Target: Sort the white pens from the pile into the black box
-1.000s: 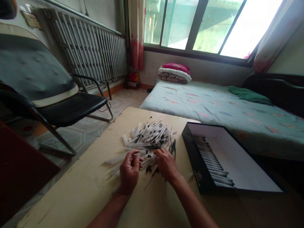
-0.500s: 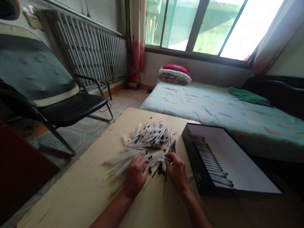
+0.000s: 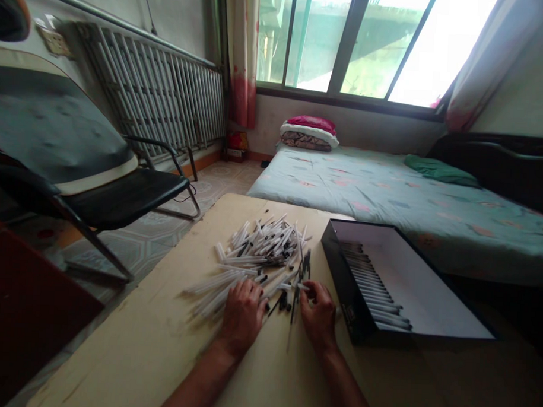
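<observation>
My left hand (image 3: 243, 309) lies with curled fingers at the near end of the white pen barrels (image 3: 219, 283); what its fingertips pinch, if anything, is hidden. Thumb and forefinger of my right hand (image 3: 318, 315) close on a small white pen part (image 3: 303, 286). Between the hands are a few black pen caps or plugs (image 3: 284, 300) and thin dark pen refills (image 3: 291, 329). Beyond them is a heap of short white pen parts (image 3: 274, 239) mixed with black ones. More dark refills (image 3: 305, 264) lie at the heap's right side.
An open black box (image 3: 412, 262) with a pale inside stands right of my right hand, holding a row of pens (image 3: 375, 290). The pale tabletop (image 3: 160, 336) meets a bed (image 3: 343, 176) at the back. A folding chair (image 3: 120, 192) stands to the left.
My right hand has drawn slightly right and down with the small white part in its fingers. My left hand's fingers have shifted slightly over the barrels. The view has shifted a little.
</observation>
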A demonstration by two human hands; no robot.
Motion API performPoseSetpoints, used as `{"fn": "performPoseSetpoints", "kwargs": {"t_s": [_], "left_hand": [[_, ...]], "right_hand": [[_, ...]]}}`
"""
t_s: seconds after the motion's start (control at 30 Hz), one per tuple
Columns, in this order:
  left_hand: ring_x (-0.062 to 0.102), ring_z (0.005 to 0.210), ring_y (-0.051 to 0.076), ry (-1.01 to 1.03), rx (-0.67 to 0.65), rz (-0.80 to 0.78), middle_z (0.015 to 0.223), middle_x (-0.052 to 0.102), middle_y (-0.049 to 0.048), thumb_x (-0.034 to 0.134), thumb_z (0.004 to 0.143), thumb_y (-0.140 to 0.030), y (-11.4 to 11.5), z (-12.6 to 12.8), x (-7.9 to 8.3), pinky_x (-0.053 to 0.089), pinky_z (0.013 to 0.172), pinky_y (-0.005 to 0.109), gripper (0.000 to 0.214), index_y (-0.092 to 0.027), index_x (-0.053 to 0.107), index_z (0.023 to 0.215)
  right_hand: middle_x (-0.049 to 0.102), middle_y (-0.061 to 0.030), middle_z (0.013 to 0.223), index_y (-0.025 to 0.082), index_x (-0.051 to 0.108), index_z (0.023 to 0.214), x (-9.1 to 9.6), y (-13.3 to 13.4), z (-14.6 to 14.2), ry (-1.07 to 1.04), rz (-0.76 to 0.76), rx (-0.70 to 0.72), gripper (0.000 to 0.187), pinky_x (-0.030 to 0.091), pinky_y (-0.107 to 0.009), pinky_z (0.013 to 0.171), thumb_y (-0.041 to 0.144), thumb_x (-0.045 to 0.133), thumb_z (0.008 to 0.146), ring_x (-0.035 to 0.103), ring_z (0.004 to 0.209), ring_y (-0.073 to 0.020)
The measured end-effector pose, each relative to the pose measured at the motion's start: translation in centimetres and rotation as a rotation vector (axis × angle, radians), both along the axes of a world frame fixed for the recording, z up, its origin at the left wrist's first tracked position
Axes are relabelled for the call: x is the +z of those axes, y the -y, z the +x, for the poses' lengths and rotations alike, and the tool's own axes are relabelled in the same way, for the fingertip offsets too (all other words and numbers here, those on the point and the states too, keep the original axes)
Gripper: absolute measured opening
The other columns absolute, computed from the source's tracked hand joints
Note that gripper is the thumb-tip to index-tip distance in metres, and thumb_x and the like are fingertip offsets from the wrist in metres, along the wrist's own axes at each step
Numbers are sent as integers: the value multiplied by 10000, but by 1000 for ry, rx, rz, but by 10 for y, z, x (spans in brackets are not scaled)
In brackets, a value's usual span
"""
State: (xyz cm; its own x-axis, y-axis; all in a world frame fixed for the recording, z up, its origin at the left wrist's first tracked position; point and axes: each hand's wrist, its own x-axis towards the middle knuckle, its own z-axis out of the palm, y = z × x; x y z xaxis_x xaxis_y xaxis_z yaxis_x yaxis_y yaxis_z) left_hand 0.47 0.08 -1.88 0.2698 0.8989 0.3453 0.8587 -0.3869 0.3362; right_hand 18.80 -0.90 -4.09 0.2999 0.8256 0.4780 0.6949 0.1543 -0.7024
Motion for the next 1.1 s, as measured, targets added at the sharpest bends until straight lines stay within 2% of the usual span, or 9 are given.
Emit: {"fn": "performPoseSetpoints", "kwargs": {"t_s": [0.2, 0.4, 0.47, 0.57, 0.63, 0.73, 0.83, 0.97, 1.1], "left_hand": [[542, 823, 251, 53, -22, 5, 837, 619, 62, 544, 800, -202, 0, 1, -4, 410, 746, 379, 60, -193, 595, 831], [574, 850, 252, 127, -21, 19, 875, 636, 80, 474, 836, -160, -2, 3, -11, 454, 768, 391, 180, -186, 624, 931], [585, 840, 251, 214, 11, 40, 866, 636, 85, 445, 859, -188, -4, 2, -11, 467, 763, 395, 192, -186, 628, 918], [602, 849, 246, 466, 82, 51, 868, 641, 86, 477, 858, -272, -6, -1, -8, 477, 777, 394, 167, -190, 618, 896], [623, 811, 230, 716, 99, -23, 830, 652, 68, 526, 835, -332, -7, -2, -5, 491, 750, 372, 164, -192, 597, 882], [637, 673, 182, 1154, 35, -265, 742, 672, 35, 565, 809, -388, -7, -3, 0, 502, 643, 316, 216, -186, 544, 883], [647, 629, 166, 1477, -34, -508, 749, 702, 45, 614, 771, -391, -7, -3, 6, 504, 622, 305, 271, -175, 521, 907], [671, 666, 162, 1713, -8, -714, 767, 716, 58, 677, 726, -311, -7, -5, 11, 517, 660, 291, 316, -156, 539, 963], [673, 651, 150, 1764, -15, -746, 759, 719, 65, 666, 743, -275, -7, -8, 12, 517, 661, 274, 279, -143, 553, 961]], "right_hand": [[612, -59, 797, 166, 601, 875, -1, 1, 0, -19, 29, -17, 129, 460, -291, 665, 213, 507, 800, 562, 689, -172], [605, -61, 787, 167, 595, 862, -1, 1, -2, -15, 30, -33, 113, 456, -296, 670, 219, 515, 802, 563, 697, -180], [606, -59, 784, 168, 590, 859, 0, 1, -2, -17, 25, -31, 112, 456, -294, 664, 232, 513, 808, 564, 688, -177], [618, -51, 782, 174, 584, 862, 3, 2, -3, -57, 25, -2, 122, 457, -268, 623, 257, 506, 817, 575, 670, -166], [625, -43, 783, 178, 579, 862, 6, 4, -4, -92, 26, 26, 123, 456, -249, 599, 267, 504, 822, 580, 659, -157], [625, -32, 790, 185, 565, 861, 10, 6, -6, -106, 34, 40, 100, 455, -245, 617, 256, 512, 815, 571, 647, -147], [596, -20, 754, 189, 545, 838, 11, 8, -6, -68, 55, -5, 67, 443, -255, 639, 230, 512, 797, 550, 656, -155], [567, -29, 741, 185, 538, 831, 4, 5, -2, 8, 46, -68, 73, 430, -280, 656, 203, 486, 782, 539, 678, -175], [584, -69, 791, 172, 572, 882, -6, 2, 3, 96, -23, -85, 127, 434, -323, 700, 240, 497, 806, 548, 761, -215]]}}
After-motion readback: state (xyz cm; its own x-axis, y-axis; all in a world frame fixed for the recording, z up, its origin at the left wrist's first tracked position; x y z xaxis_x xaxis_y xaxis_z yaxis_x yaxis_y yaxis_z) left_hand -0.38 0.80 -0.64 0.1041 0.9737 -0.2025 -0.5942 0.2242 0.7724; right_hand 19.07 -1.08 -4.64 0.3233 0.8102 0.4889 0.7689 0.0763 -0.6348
